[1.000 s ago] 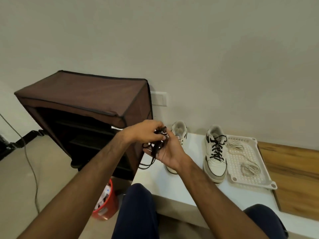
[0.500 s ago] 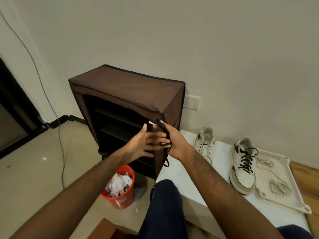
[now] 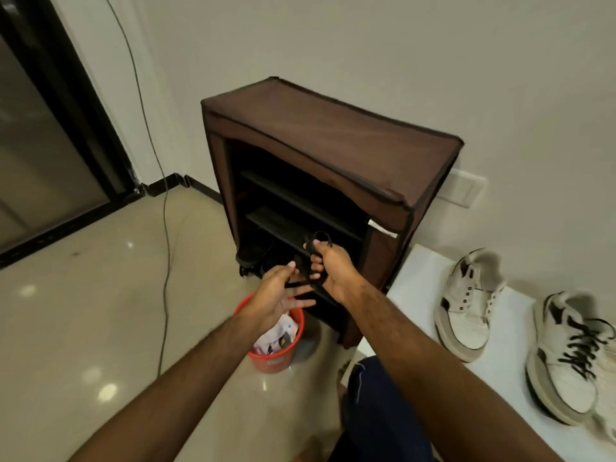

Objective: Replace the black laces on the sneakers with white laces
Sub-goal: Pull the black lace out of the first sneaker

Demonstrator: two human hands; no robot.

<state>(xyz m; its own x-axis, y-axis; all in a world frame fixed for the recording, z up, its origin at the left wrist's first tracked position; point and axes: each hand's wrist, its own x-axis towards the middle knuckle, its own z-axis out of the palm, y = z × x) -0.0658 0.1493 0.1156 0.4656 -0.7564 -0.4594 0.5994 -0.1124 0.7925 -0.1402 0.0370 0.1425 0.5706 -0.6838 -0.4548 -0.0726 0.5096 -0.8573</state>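
Observation:
My right hand [image 3: 330,268] grips a bundled black lace [image 3: 315,248] in front of the brown shoe rack, above and right of a red bin. My left hand [image 3: 278,291] hovers just left of it with fingers spread, holding nothing. Two white sneakers stand on the white bench at the right: the nearer-left sneaker [image 3: 466,301] has bare eyelets, the right sneaker [image 3: 570,355] still carries black laces. The white laces are out of view.
A brown fabric shoe rack [image 3: 333,155] with dark open shelves stands against the wall. A red bin [image 3: 278,353] full of paper scraps sits on the tiled floor below my hands. A cable [image 3: 163,208] trails along the floor; a dark door frame stands at the left.
My view has swung left and down, away from the bench. Both hands moved off the bench to above the red bin; my left hand let go of the lace and opened.

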